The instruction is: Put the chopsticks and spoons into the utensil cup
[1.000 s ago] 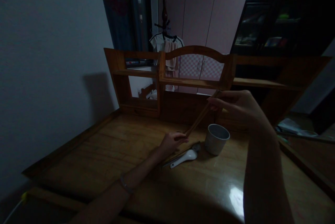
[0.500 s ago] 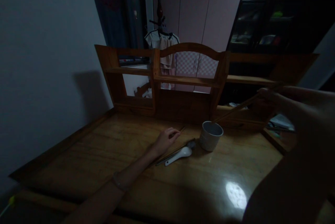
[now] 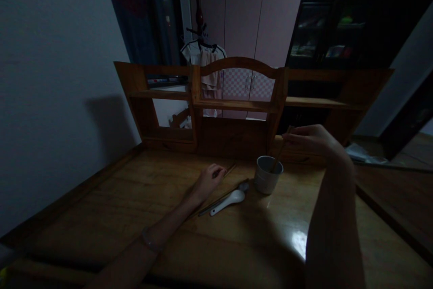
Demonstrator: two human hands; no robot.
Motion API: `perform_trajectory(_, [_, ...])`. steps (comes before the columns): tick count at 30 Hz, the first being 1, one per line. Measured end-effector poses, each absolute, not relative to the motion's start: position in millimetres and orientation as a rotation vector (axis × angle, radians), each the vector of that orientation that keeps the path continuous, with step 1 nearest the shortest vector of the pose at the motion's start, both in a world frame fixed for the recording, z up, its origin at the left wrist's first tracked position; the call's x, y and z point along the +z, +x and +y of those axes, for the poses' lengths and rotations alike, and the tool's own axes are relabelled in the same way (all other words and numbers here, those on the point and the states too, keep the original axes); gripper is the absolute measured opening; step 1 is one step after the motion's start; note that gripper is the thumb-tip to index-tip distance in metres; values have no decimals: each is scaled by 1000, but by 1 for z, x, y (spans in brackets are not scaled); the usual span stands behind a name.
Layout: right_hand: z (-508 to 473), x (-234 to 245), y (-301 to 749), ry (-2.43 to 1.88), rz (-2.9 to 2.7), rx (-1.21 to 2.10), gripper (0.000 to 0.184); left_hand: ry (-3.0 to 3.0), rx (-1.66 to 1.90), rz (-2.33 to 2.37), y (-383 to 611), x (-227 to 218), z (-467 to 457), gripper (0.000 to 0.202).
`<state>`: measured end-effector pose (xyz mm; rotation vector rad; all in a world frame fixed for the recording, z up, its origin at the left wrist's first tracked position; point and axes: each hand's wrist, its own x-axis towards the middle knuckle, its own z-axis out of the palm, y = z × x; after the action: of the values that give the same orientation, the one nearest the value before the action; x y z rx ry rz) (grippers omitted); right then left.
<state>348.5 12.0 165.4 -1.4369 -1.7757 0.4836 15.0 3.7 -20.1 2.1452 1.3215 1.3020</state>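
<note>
My right hand (image 3: 309, 138) pinches the upper end of a wooden chopstick (image 3: 279, 153), which slants down into a grey cup (image 3: 265, 181). The chopstick's lower end shows inside the cup's rim. To the left, my left hand (image 3: 209, 178) is closed low over the table on another thin chopstick (image 3: 230, 169), whose tip sticks out past the fingers toward the cup. Beside that hand lie a white soup spoon (image 3: 233, 198), a metal spoon (image 3: 243, 186) and a thin stick, close together on the tabletop.
The wooden table (image 3: 111, 190) carries a shelf unit (image 3: 237, 105) along its back edge, behind the cup. A wall (image 3: 61, 77) borders the left side. Light reflects off the tabletop near my right forearm. A wardrobe (image 3: 243, 18) and hanging clothes (image 3: 206, 63) stand beyond.
My right hand has moved left toward the cup, and its chopstick has tilted steeper with its end now inside the cup. My left hand has barely moved; the view has shifted slightly.
</note>
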Motion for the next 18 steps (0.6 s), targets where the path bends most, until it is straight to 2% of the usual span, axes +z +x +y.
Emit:
perform_trajectory(9, [24,155,345,-1416,-1878,551,48,2151,1286,1354,18,-14,0,25])
perform_trajectory(18, [28,151,335,-1357,-1864,623,45,2178,1270,1339,19,-12,-4,25])
